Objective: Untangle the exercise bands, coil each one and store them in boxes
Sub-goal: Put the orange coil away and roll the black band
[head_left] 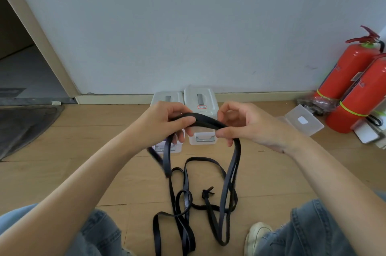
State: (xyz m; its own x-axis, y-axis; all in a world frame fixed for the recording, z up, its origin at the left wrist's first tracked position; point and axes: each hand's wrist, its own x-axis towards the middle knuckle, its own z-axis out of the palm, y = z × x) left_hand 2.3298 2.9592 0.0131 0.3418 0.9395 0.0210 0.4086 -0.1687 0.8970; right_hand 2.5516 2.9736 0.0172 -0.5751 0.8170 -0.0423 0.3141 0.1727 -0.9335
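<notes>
The left hand [167,122] and the right hand [248,124] are holding up a stretch of black exercise band [205,121] between them, each with thumb and fingers curled around it, so that the strap is arching from one grip to the other above the wooden floor [73,172]. From the left hand the band is dropping in a blurred strand, and from the right hand two strands are hanging down side by side toward the floor. Nearest the person, between the two jean-clad knees [309,228] and beside a pale shoe [258,234], the rest of the band is lying on the floor in loose, overlapping loops, with a small knot [206,193] sitting in the middle of the tangle. Whether this is one band or several twisted together cannot be told. Beyond the hands, two clear plastic boxes with lids on are standing side by side against the skirting at the far edge of the floor: the left box [167,97] is partly hidden behind the left hand, and the right box [201,99] is showing a small red label on its lid. Off to the right, a loose clear lid [300,120] is lying flat on the floor, and past it, toward the far right corner, two red fire extinguishers [353,67] are leaning against the white wall [188,26]. At the far left, a dark mat [23,124] is lying before an open doorway.
</notes>
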